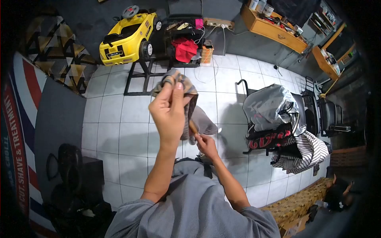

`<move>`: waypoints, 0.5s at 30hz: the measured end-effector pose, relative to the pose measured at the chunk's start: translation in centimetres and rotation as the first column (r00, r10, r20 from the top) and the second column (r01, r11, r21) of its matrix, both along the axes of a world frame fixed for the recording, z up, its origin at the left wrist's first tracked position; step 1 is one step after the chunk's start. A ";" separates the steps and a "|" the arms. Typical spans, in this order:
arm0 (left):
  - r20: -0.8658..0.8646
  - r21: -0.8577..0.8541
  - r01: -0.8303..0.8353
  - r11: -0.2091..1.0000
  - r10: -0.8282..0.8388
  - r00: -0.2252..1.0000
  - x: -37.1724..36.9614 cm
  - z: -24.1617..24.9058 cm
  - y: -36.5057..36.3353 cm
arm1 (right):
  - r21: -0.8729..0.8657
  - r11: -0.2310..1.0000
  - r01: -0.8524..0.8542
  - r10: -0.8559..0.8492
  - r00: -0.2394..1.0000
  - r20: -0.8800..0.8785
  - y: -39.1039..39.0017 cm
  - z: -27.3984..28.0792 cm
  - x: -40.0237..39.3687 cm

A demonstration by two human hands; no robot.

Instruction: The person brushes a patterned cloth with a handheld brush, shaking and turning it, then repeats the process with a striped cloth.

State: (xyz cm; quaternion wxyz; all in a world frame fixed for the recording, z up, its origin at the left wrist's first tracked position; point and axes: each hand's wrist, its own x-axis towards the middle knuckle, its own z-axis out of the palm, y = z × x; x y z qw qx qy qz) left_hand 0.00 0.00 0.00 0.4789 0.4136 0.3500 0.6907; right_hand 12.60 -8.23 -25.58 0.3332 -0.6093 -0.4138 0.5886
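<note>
My left hand (pixel 168 113) is raised in front of me, thumb and fingers pinched on a patterned cloth (pixel 191 96) in grey, tan and dark tones. The cloth bunches above my fingertips and hangs down on their right side. Lower and to the right, my right hand (pixel 207 146) is closed round a slim wooden handle (pixel 193 127) that slants up against the hanging cloth. What the handle belongs to is hidden by the cloth. Behind both, a plain grey fabric-like shape (pixel 204 120) shows above the white tiled floor.
A yellow toy car (pixel 127 37) sits on a black metal frame (pixel 133 81). Beside it a black shelf holds a red cloth (pixel 185 49). To the right, a barber chair carries a clear plastic cover (pixel 270 105) and a striped cape (pixel 305 152). A person (pixel 339 194) is at the lower right.
</note>
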 end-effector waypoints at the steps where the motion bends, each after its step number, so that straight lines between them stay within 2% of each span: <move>1: 0.059 0.010 -0.015 1.000 0.014 0.998 -0.2 0.2 0.1 | -0.016 0.996 -0.086 0.088 0.967 0.238 -0.3 -3.2 1.0; 2: 0.076 0.002 -0.039 0.999 0.039 0.996 -0.5 0.0 0.4 | -0.056 0.985 -0.162 0.170 0.872 0.459 -1.2 -5.9 2.1; 4: 0.094 -0.034 -0.045 0.998 0.048 0.994 -1.4 -0.2 0.2 | -0.166 0.973 -0.157 0.227 0.767 0.600 -4.9 -8.6 4.5; 6: 0.144 -0.023 -0.036 0.999 0.039 0.989 -1.9 0.4 0.7 | -0.334 0.928 -0.164 0.361 0.620 0.697 -6.1 -14.3 7.1; 9: 0.077 0.009 0.002 1.000 -0.003 0.997 -2.7 0.5 0.9 | -0.299 0.953 -0.041 0.269 0.568 0.778 -7.6 -14.7 8.8; 11: 0.026 -0.007 0.051 0.999 -0.051 0.998 -3.5 -0.2 1.0 | -0.235 0.972 0.028 0.147 0.706 0.693 -6.5 -15.7 9.8; 12: 0.000 -0.015 0.076 0.997 -0.076 0.997 -3.8 -0.7 1.1 | -0.151 0.973 0.174 -0.078 0.866 0.494 -5.1 -10.0 8.5; 13: -0.028 -0.026 0.103 0.994 -0.104 0.994 -4.0 -1.0 1.1 | -0.080 0.952 0.296 -0.268 0.931 0.246 -3.7 -9.1 8.1; 14: 0.031 -0.067 0.140 0.988 -0.138 0.990 -3.6 -0.7 1.0 | -0.128 0.934 0.334 -0.337 0.942 -0.002 -2.0 -3.7 6.9; 15: 0.030 -0.100 0.162 0.982 -0.160 0.987 -3.2 -0.6 0.9 | -0.145 0.949 0.280 -0.312 0.899 -0.307 -0.6 0.0 6.6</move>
